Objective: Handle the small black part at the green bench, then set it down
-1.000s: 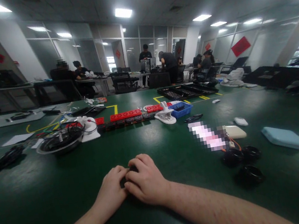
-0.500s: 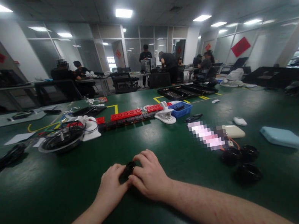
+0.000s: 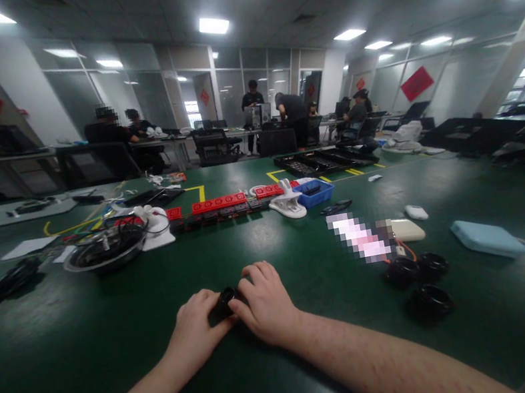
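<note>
- Left hand (image 3: 197, 322): one; resting on the green counter (image 3: 113, 331), fingertips pinching the left side of a small black round part (image 3: 226, 300).
- Right hand (image 3: 265, 303): one; fingers curled over the same part from the right, thumb against it. Both hands grasp it together.
- Small black round part: one between the hands, held low over the counter in front of the person; whether it touches the surface cannot be told.
- Risk, as a judgement: the part is small and mostly hidden under the fingers; a slack pinch could let it drop and roll off across the smooth counter.
- Black round parts (image 3: 419, 280): three, lying near on the right, two touching.
- Pale blue case (image 3: 487, 239): one, further right.
- White clamp holders (image 3: 288, 201): two.
- Blue bin (image 3: 313, 192): one.
- Round tray of cables (image 3: 104, 249): one.
</note>
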The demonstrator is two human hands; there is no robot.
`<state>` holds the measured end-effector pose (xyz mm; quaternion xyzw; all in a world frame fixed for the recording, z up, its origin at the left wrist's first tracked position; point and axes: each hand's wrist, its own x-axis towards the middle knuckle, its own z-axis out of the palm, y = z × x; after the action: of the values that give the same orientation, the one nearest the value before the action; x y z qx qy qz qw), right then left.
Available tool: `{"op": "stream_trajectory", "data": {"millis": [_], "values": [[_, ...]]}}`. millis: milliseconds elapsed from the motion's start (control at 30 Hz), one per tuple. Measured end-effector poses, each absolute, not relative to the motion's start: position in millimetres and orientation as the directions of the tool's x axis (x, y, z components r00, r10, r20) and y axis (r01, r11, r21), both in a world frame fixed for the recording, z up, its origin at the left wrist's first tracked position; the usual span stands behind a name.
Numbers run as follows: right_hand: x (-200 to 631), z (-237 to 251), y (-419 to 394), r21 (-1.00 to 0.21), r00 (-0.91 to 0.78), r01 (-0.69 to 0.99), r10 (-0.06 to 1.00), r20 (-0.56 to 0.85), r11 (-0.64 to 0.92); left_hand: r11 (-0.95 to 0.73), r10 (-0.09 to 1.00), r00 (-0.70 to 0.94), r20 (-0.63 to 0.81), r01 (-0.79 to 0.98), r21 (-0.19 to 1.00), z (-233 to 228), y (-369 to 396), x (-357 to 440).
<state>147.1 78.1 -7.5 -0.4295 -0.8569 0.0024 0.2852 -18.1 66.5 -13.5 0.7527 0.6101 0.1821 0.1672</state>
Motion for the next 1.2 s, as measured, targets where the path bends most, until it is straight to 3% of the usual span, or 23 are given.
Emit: {"op": "stream_trajectory", "data": {"millis": [633, 1200], "values": [[143, -9, 76, -0.205, -0.500, 0.754, 0.748, 0.436, 0.624, -0.225, 0.964, 0.264, -0.018, 0.854, 0.469, -3, 56, -7], [143, -6, 68, -0.358, -0.505, 0.671, 0.754, 0.420, 0.649, -0.235, 0.964, 0.267, 0.013, 0.825, 0.515, -4, 54, -9]]}}
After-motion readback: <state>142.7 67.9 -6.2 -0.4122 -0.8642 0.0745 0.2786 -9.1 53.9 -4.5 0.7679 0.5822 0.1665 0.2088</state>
